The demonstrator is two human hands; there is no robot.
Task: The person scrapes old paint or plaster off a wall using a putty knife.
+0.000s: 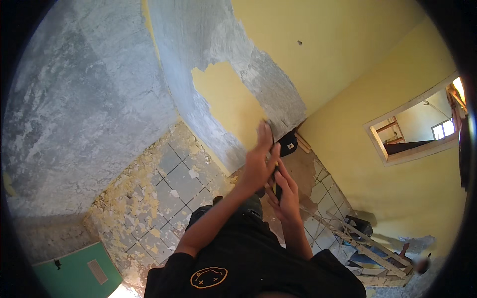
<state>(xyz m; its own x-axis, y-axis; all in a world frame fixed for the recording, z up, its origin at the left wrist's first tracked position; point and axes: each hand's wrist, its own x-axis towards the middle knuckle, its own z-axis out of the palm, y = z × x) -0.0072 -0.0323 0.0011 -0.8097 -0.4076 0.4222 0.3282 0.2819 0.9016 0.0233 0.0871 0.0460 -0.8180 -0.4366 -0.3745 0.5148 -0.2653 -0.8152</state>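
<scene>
My right hand (287, 190) is closed around the black and yellow handle of a scraper (277, 184). Higher up the tool, my left hand (257, 158) braces it, its fingers stretched along the dark blade and its thumb on the other side. The blade is mostly hidden by those fingers. It meets the wall at the right lower border of a yellow paint patch (227, 100). Bare grey plaster (277, 89) surrounds much of this patch. More yellow paint (316, 37), with a ragged edge, covers the wall above and to the right.
Paint flakes (138, 208) litter the floor tiles (182, 180) at left. A black fabric item (288, 143) lies at the wall's foot, near a brown sheet (303, 175). At lower right are a wooden ladder (372, 251) and another person's arm (404, 249). A green panel (80, 266) stands lower left.
</scene>
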